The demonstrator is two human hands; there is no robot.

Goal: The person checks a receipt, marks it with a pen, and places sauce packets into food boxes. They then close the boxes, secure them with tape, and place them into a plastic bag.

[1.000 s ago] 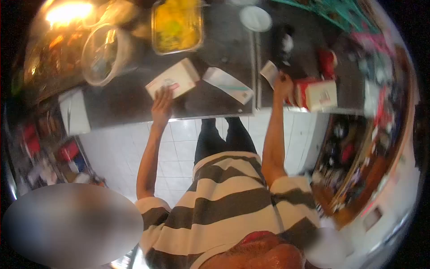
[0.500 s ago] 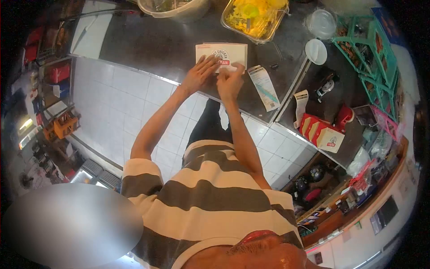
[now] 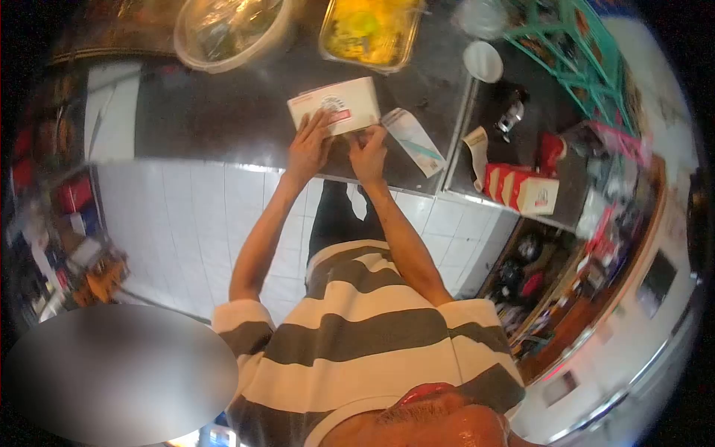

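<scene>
A cream cardboard food box (image 3: 357, 98) with a round logo and a red label lies closed on the dark counter, turned slightly. My left hand (image 3: 309, 150) rests on its near left part, fingers stretched over the lid. At the near right edge of the box, my right hand (image 3: 369, 154) is closed with its fingertips on the cardboard. The edge between those fingers is partly hidden. Just right of the box lies a printed paper slip (image 3: 406, 130) with a teal strip across it.
A foil tray (image 3: 408, 56) of yellow food and a round plastic tub (image 3: 201, 59) stand at the back. To the right are a small white dish (image 3: 482, 62), a stapler-like metal tool (image 3: 512, 117), red-and-cream folded boxes (image 3: 532, 192), a curled slip (image 3: 477, 158) and a green rack (image 3: 570, 56).
The box has turned counter-clockwise in view. My right hand has moved from the lid to its near right edge, and my left hand stays on top. The whole view has shifted.
</scene>
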